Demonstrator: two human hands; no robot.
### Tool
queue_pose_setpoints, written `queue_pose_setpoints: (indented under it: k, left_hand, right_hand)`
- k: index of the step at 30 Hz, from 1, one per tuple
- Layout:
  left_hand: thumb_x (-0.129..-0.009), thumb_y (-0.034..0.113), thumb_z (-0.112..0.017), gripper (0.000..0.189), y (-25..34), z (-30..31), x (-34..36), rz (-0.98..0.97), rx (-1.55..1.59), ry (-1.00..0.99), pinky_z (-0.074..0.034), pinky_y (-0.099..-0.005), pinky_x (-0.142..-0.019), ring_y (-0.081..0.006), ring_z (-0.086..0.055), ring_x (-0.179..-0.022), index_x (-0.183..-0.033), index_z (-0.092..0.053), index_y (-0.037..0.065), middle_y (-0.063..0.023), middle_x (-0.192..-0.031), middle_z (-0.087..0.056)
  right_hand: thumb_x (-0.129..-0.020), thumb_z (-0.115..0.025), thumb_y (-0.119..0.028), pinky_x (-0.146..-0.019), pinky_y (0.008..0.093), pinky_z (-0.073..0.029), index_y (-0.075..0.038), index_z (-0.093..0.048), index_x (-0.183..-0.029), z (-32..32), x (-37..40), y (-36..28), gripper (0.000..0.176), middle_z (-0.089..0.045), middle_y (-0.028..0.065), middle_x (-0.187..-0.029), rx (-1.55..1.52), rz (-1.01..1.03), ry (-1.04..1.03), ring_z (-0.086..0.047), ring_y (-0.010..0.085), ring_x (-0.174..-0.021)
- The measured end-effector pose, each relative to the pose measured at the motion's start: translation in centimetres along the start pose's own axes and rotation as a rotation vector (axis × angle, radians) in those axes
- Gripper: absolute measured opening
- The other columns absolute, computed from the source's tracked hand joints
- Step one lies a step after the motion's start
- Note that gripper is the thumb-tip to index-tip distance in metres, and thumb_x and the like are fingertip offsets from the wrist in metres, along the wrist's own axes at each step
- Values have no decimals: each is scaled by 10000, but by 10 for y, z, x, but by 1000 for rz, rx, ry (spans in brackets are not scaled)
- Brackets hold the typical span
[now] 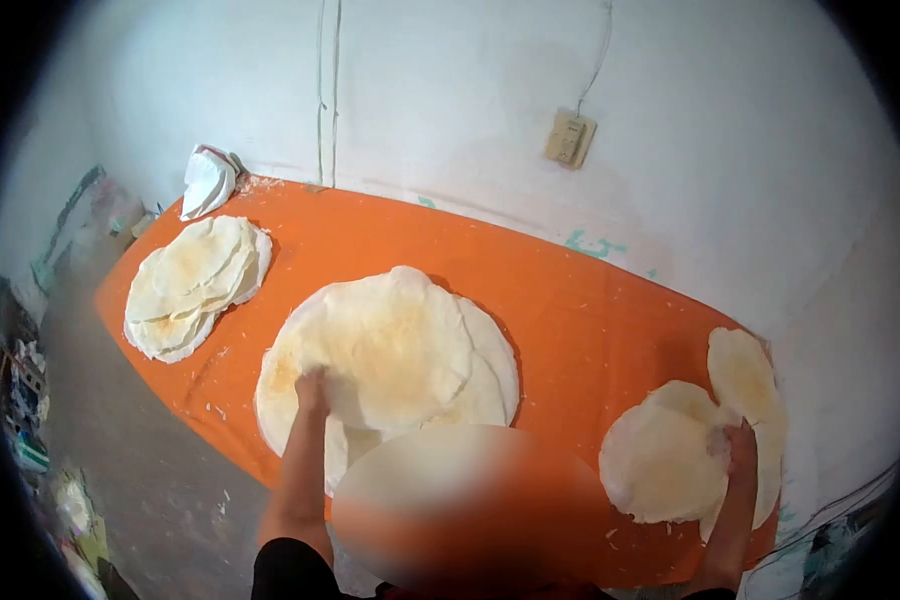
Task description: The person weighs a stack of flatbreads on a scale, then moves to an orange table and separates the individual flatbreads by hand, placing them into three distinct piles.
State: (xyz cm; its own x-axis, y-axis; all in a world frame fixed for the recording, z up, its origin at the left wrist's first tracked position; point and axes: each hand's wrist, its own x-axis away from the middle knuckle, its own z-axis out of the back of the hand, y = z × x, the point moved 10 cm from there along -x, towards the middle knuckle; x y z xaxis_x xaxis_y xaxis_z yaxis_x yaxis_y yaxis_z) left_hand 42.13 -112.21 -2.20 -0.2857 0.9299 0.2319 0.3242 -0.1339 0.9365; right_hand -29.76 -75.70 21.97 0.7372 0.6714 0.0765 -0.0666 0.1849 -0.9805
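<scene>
Large, thin, pale flatbreads lie in overlapping stacks on an orange-covered table. My left hand is at the lower left of the middle stack, closed on the edge of a broad flatbread with light brown patches; its fingertips are slightly blurred. Over on the right, my right hand is closed on the right edge of a round flatbread. Beyond that hand, more flatbread reaches toward the table's right end. A blurred oval hides part of the table in front of me.
Another flatbread stack sits toward the left end, with a crumpled white cloth or bag behind it. A white wall bearing an electrical socket borders the back. Clutter lines the grey floor at far left.
</scene>
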Motion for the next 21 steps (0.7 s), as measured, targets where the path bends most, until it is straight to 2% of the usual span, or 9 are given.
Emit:
queue_pose_setpoints:
  k: [2, 4, 6, 7, 9, 12, 14, 17, 21]
  left_hand:
    - [-729, 157, -599, 228, 20, -1, -18, -31, -157, 44, -427, -308, -558, -176, -529, -648, -877, -588, -15, -70, -781, -570]
    - [-731, 147, -599, 240, 19, 5, -31, -61, -295, 17, -431, -326, -542, -194, -536, -626, -882, -585, -38, -93, -794, -580]
    - [-737, 144, -601, 267, 0, 12, -24, 39, -419, -36, -432, -332, -518, -204, -541, -607, -914, -571, -54, -103, -793, -581]
    - [-740, 142, -602, 281, -9, 15, -18, 89, -481, -65, -433, -336, -507, -208, -544, -598, -930, -565, -62, -108, -793, -581]
    - [-746, 145, -607, 300, -9, 10, 13, 176, -346, -34, -429, -333, -479, -208, -548, -586, -952, -552, -66, -107, -786, -582]
    - [-768, 170, -606, 409, 7, 14, 45, 215, -151, -42, -433, -306, -459, -205, -558, -607, -1073, -466, -63, -125, -827, -565]
    - [-779, 178, -599, 457, 30, 26, 68, 192, -139, 120, -436, -291, -464, -196, -554, -626, -1130, -417, -49, -127, -849, -550]
    - [-820, 193, -540, 357, 24, 65, 86, 82, -20, 158, -425, -245, -498, -147, -523, -654, -1097, -428, -4, -93, -831, -531]
    - [-844, 157, -492, 220, 9, 93, 139, 22, 16, 134, -415, -237, -528, -132, -528, -657, -1019, -462, 26, -76, -808, -555]
  right_hand:
    - [-736, -456, -73, -632, 279, -469, -41, -496, -1143, -16, -24, -19, 409, -562, 48, -875, 157, 22, -35, -558, 171, -731]
    - [-753, -447, -78, -713, 274, -445, -26, -483, -1172, -40, -43, -61, 424, -561, 40, -872, 318, 269, 32, -544, 153, -780]
    - [-770, -443, -100, -770, 282, -425, -17, -453, -1208, -135, -14, -133, 446, -562, 47, -893, 305, 347, -156, -533, 161, -818]
    - [-789, -431, -100, -781, 289, -423, -16, -462, -1198, -171, 3, -163, 419, -572, 59, -925, 444, 567, -225, -538, 163, -845]
    - [-843, -402, -123, -797, 310, -431, -15, -502, -1141, -247, 34, -192, 332, -594, 118, -1012, 635, 753, -264, -565, 199, -916]
    - [-801, -415, -83, -705, 402, -459, -76, -531, -1105, -356, 95, -188, 326, -601, 138, -899, 796, 1155, -393, -572, 325, -816]
    - [-765, -455, -101, -622, 409, -422, -101, -457, -1190, -417, 128, -146, 425, -546, 98, -761, 871, 1396, -430, -533, 287, -707]
    - [-745, -448, -93, -606, 377, -410, -96, -476, -1164, -477, 163, -65, 419, -530, 68, -821, 1088, 1290, -583, -512, 231, -745]
    - [-757, -467, -124, -704, 401, -427, -78, -473, -1153, -500, 204, 58, 399, -523, 101, -945, 907, 1214, -808, -507, 267, -852]
